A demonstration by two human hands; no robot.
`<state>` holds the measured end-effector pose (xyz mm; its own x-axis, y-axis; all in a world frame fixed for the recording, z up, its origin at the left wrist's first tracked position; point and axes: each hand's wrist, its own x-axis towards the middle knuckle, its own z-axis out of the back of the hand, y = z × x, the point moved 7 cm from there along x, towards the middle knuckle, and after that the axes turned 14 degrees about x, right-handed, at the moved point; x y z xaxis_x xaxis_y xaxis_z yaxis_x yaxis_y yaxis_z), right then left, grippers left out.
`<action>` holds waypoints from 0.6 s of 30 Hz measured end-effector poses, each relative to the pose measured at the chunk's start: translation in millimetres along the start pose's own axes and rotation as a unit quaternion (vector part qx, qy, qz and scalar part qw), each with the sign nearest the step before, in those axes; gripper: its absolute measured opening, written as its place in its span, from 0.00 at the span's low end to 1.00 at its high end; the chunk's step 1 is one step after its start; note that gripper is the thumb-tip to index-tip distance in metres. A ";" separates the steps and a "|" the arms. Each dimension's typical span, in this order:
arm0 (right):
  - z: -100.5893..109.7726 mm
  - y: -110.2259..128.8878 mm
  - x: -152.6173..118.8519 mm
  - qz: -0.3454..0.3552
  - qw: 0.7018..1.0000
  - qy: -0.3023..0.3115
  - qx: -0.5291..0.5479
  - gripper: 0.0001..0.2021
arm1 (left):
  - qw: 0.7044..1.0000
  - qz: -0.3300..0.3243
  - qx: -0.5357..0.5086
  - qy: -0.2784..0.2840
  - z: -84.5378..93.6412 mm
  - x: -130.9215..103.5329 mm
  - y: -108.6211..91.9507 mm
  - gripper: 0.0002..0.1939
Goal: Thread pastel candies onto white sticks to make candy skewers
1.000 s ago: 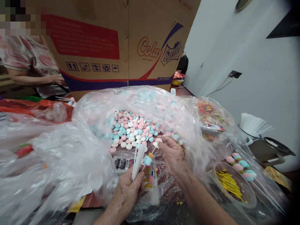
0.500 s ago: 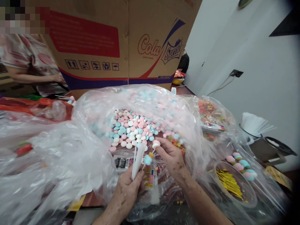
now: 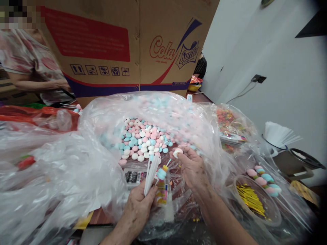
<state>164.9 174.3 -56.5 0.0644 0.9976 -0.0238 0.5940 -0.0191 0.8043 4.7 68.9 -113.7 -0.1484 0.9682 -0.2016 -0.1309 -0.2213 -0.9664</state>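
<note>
Closed round a bundle of white sticks (image 3: 151, 175), my left hand (image 3: 140, 200) also holds a stick threaded with a blue candy (image 3: 161, 174) and a yellow-orange piece (image 3: 165, 168). The bare tip of that stick points up toward my right hand (image 3: 191, 166). Between its thumb and fingers, my right hand pinches a pink and white candy (image 3: 178, 152), apart from the stick tip. Beyond both hands, loose pink, white and blue candies (image 3: 144, 141) spill from a large clear plastic bag (image 3: 102, 112).
A tall cardboard box (image 3: 102, 41) stands behind the bag. At right are a tub (image 3: 276, 219) of gold ties (image 3: 251, 200), finished candy skewers (image 3: 264, 180) and a jug of white sticks (image 3: 279, 134). A person (image 3: 33, 68) is at the left.
My right hand has moved right and slightly up with the pink and white candy, away from the threaded stick. The stick's tip now shows bare. My left hand has hardly moved.
</note>
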 end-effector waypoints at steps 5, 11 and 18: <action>-4.9 -5.3 -6.2 -0.047 0.999 0.015 0.007 0.12 | 1.000 0.003 0.015 0.004 1.2 0.1 -2.6 0.18; -12.7 -7.2 -10.9 -0.071 0.996 0.034 0.044 0.14 | 0.998 -0.005 0.059 0.009 0.7 0.4 -3.0 0.17; -15.3 -6.5 -16.8 -0.038 0.998 0.046 0.024 0.13 | 0.999 -0.007 0.052 -0.010 2.2 1.8 2.4 0.17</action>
<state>147.7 158.6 -52.3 -0.0544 0.9981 -0.0275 0.6316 0.0557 0.7733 1.9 69.9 -116.0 -0.1648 0.9692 -0.1832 -0.2338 -0.2188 -0.9474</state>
